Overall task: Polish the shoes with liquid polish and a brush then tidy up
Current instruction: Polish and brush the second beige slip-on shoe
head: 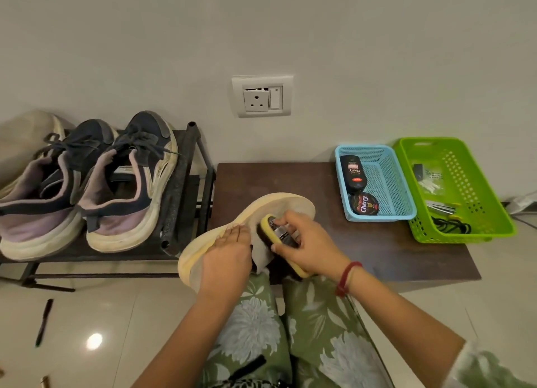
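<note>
A shoe (pixel 279 206) with a cream sole lies on its side at the front of a low dark table (pixel 377 242), sole facing left. My left hand (pixel 229 251) lies over its sole side with the fingers straight. My right hand (pixel 305 242) grips a yellow-backed shoe brush (pixel 268 227) whose dark bristles are against the shoe's grey upper. A black liquid polish bottle (pixel 352 174) and a round polish tin (pixel 364 204) lie in a blue basket (pixel 386 184) at the back of the table.
A green basket (pixel 465 233) with small items stands right of the blue one. Two navy and lilac trainers (pixel 128 184) sit on a black metal rack (pixel 186 184) at the left. A black pen (pixel 43 322) lies on the tiled floor. A wall socket (pixel 261 95) is above the table.
</note>
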Available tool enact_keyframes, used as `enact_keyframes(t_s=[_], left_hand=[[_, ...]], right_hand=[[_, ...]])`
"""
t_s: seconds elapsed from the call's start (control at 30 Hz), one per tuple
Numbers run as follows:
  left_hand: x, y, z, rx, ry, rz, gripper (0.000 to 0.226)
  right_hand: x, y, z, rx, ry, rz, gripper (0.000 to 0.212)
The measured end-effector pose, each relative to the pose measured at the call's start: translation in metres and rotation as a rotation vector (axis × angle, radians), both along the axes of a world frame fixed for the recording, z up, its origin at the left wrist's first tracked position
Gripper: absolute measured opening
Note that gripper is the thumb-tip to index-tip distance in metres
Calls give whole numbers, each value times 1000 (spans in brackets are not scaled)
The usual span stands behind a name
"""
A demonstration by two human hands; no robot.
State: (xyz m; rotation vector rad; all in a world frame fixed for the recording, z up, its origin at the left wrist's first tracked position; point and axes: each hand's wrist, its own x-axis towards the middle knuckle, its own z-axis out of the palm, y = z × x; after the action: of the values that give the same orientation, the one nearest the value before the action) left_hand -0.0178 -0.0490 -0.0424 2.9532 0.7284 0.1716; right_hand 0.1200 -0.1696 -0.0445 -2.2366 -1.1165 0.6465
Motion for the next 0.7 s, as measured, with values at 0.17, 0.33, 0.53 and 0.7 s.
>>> enact_keyframes(t_s=[0.17, 0.33, 0.53, 0.7], left_hand=[[3, 1, 4, 0, -36, 50, 52], [2, -1, 2, -2, -2, 53, 51], [14, -1, 28, -75, 160, 174, 15], [16, -1, 27, -58, 177, 200, 26]], right_hand=[[23, 6, 5, -36, -54, -209, 41], [20, 5, -1, -116, -121, -216, 39], [-19, 17, 12, 83, -66, -79, 38], [27, 21, 2, -96, -123, -357, 39]])
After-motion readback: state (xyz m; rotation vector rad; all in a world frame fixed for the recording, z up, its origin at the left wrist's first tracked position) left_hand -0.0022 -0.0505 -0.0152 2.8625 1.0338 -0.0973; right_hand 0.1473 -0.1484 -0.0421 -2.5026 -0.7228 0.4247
